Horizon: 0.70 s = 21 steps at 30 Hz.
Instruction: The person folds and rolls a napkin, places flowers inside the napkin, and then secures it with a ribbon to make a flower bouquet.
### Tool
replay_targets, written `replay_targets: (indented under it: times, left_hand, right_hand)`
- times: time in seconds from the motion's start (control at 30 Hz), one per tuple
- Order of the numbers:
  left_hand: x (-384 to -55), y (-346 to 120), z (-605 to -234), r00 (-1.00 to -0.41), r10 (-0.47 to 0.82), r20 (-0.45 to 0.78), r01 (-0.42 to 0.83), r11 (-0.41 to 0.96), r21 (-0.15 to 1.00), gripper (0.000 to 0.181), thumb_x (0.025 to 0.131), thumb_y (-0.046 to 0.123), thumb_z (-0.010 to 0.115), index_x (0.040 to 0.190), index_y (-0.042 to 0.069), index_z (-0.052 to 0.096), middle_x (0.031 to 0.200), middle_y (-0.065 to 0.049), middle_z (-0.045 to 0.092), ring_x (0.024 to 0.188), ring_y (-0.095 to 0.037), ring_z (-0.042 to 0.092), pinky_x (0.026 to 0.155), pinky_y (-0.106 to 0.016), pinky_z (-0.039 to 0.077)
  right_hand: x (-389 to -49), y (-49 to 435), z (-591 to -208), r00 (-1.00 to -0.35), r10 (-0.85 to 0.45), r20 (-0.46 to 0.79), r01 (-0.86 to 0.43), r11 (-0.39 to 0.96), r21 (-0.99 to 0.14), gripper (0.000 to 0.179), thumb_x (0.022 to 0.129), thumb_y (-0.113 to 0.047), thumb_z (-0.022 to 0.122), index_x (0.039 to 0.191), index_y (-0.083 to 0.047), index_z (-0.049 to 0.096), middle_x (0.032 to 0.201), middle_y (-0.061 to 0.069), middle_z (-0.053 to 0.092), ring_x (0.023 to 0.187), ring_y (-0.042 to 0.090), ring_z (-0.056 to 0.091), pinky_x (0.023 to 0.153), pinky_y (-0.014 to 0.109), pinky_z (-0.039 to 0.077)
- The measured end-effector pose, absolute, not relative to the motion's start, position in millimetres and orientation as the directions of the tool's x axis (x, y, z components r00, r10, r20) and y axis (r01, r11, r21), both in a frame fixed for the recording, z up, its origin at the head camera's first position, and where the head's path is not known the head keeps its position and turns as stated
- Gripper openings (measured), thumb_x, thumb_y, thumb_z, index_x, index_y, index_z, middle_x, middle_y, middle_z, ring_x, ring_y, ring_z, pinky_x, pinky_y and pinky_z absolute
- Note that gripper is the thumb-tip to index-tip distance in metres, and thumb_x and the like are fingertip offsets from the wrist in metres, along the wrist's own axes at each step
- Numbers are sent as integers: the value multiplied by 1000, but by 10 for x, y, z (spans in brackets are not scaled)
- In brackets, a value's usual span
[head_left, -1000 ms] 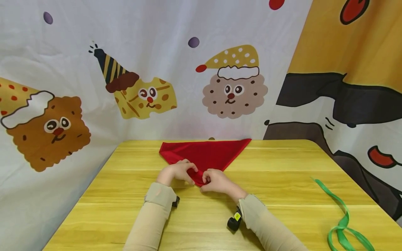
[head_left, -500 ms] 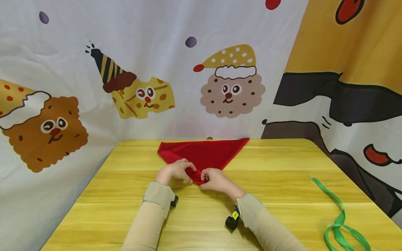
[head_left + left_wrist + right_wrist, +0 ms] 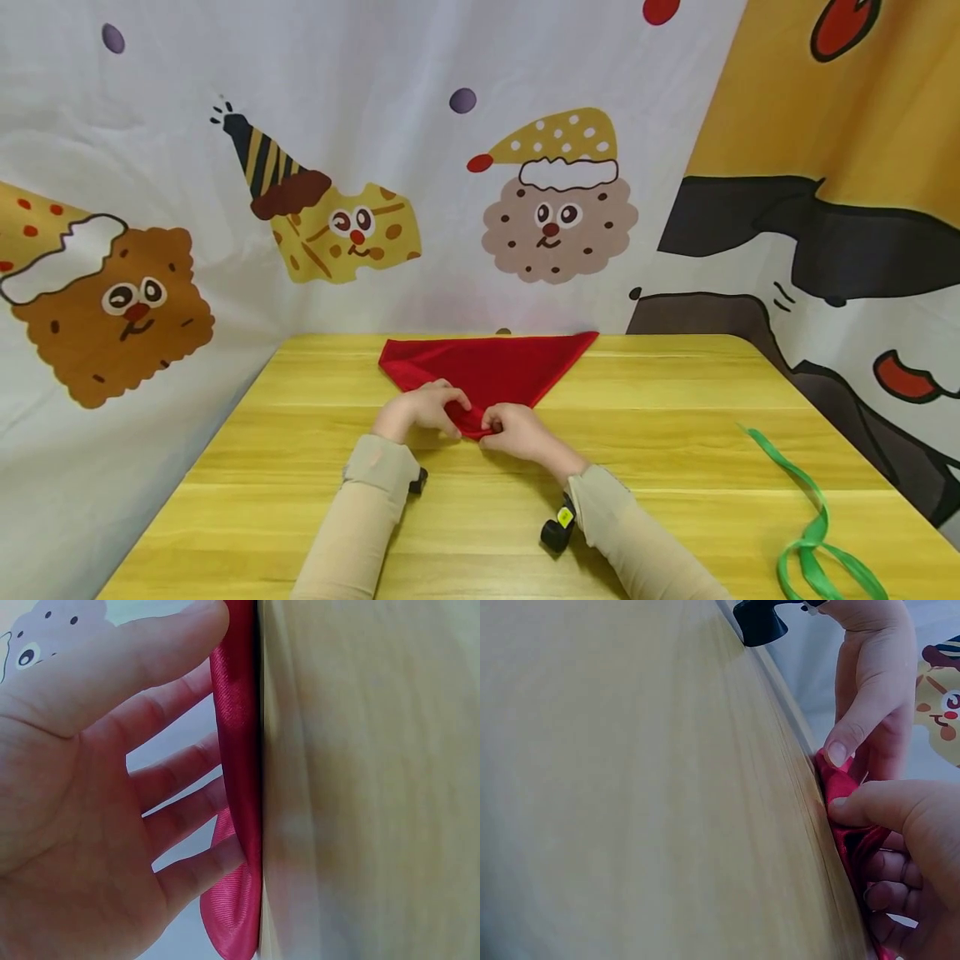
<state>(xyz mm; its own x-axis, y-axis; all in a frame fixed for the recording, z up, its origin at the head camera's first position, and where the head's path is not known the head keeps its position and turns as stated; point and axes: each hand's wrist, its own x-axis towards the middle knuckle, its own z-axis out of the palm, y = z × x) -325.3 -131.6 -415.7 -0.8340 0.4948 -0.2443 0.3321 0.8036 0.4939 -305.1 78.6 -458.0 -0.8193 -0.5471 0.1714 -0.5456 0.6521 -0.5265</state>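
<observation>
A red triangular scarf (image 3: pixel 495 367) with a satin sheen lies on the wooden table, its long side toward the back. The near corner is folded over in a narrow strip. At this fold, my left hand (image 3: pixel 429 408) rests on the scarf; in the left wrist view its fingers (image 3: pixel 180 765) are spread and nearly straight, with the thumb at the folded edge. Just to the right, my right hand (image 3: pixel 519 432) pinches the fold. Its thumb (image 3: pixel 870 804) presses on top while the other fingers curl behind, partly hidden in the head view.
A green ribbon (image 3: pixel 806 542) lies loosely looped on the table's right side. Behind the table (image 3: pixel 300 417) hangs a white curtain (image 3: pixel 420 67) printed with cartoon figures. Black wrist cameras sit under both cuffs, the right one (image 3: pixel 557 533) close above the tabletop.
The scarf's near edge between the hands has drawn back slightly, away from the person. Both hands stay almost in place.
</observation>
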Motion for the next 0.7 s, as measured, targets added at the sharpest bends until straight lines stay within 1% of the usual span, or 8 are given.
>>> replay_targets:
  times: [0.1,0.2,0.27,0.37,0.53,0.6,0.7]
  left_hand:
    - [-3259,-1309,-4149,-832,500,-240,340,802,490,40,79,23,81,115,23,64,126,-3,46,123,-27,39,96,-47,41]
    - [-3266,-1302,-4149,-833,499,-241,341,804,487,40,79,25,81,115,24,64,126,-2,46,123,-27,39,97,-47,40]
    - [-3275,-1301,-4152,-833,498,-242,340,805,485,39,79,27,81,115,25,64,125,-1,47,123,-26,39,97,-46,40]
    - [-3284,-1299,-4152,-833,503,-229,348,800,489,38,80,27,81,114,25,66,123,-1,48,122,-26,40,97,-46,40]
    - [-3314,-1298,-4156,-837,523,-161,381,768,515,27,80,20,80,106,22,70,112,3,58,109,-20,50,95,-41,41]
    - [-3328,-1298,-4163,-839,526,-138,387,757,527,21,81,18,79,101,21,72,104,6,61,103,-18,52,93,-40,42]
    - [-3338,-1299,-4169,-843,523,-126,386,751,537,16,82,16,77,96,21,73,98,8,64,98,-16,54,90,-39,43]
  right_hand:
    - [-3062,796,-4590,-823,-542,171,-537,644,-545,11,82,-14,74,80,-15,64,66,-10,53,60,6,45,59,25,40]
    - [-3063,806,-4584,-830,-540,141,-509,628,-589,9,86,-14,71,83,-16,64,68,-11,56,58,5,46,58,24,40]
    - [-3063,814,-4565,-832,-541,120,-487,611,-624,8,88,-14,70,84,-16,64,68,-11,58,57,6,48,59,25,41]
    - [-3083,840,-4557,-830,-545,122,-479,582,-657,7,88,-12,70,85,-15,64,69,-10,59,60,6,50,61,27,43]
    - [-3124,887,-4550,-827,-546,133,-471,545,-694,5,88,-13,69,86,-15,65,73,-8,58,63,8,54,67,30,46]
    - [-3137,905,-4548,-830,-544,119,-450,529,-720,5,89,-13,69,86,-14,65,72,-7,59,61,10,55,66,30,47]
    - [-3156,929,-4542,-835,-542,95,-415,507,-755,4,90,-13,67,87,-13,64,69,-5,59,60,11,55,64,28,48]
